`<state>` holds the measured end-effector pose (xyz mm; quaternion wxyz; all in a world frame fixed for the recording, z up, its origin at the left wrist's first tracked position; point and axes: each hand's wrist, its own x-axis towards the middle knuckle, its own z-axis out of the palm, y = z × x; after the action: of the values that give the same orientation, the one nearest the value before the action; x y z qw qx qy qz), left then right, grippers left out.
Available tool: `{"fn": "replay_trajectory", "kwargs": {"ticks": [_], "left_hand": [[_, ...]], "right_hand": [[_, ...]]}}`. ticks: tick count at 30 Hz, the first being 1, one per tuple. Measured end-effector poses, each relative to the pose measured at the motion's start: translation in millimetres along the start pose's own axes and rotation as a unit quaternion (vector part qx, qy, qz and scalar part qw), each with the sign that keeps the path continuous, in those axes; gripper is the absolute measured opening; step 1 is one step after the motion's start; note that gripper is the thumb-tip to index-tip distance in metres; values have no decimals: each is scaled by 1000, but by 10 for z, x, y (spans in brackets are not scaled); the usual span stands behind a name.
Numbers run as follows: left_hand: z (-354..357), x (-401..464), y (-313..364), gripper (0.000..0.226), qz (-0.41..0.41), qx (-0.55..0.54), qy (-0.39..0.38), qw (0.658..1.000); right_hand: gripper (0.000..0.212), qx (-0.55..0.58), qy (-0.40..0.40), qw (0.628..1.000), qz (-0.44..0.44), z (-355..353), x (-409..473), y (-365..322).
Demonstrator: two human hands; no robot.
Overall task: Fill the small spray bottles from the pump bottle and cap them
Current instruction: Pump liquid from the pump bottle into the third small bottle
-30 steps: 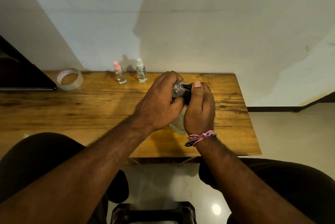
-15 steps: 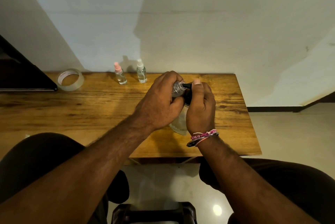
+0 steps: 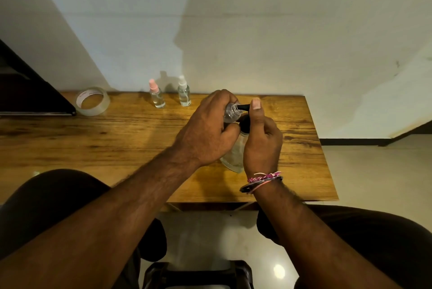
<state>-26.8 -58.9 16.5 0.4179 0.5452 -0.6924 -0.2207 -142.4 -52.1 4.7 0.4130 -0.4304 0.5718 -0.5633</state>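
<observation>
Table [image 3: 117,143] grained wood; small bottle [image 3: 231,112] clear plastic.

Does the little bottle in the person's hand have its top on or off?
Off. The small spray bottle in the left hand shows a bare threaded neck, with the pump bottle's black nozzle at its mouth.

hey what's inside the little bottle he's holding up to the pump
The black pump nozzle pokes into the small bottle's open neck. The left hand covers its lower part, so the liquid level can't be seen.
</observation>
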Motion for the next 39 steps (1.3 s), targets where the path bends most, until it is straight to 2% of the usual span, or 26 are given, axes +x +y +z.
{"fn": "replay_trajectory", "kwargs": {"ticks": [6, 13, 24, 32, 39], "left_hand": [[13, -20, -24, 30, 0, 0, -3, 1000], [3, -44, -48, 28, 1, 3, -6, 1000], [8, -49, -42, 27, -8, -4, -12, 1000], [-12, -2, 9, 28, -13, -14, -8, 1000], [-10, -9, -2, 30, -21, -14, -8, 1000]], "right_hand": [[48, 4, 7, 1000, 0, 17, 21, 14], [35, -2, 6, 999, -48, 23, 35, 58], [32, -8, 6, 996, -84, 11, 59, 72], [61, 23, -39, 999, -27, -13, 73, 12], [57, -7, -38, 999, -14, -11, 86, -26]]}}
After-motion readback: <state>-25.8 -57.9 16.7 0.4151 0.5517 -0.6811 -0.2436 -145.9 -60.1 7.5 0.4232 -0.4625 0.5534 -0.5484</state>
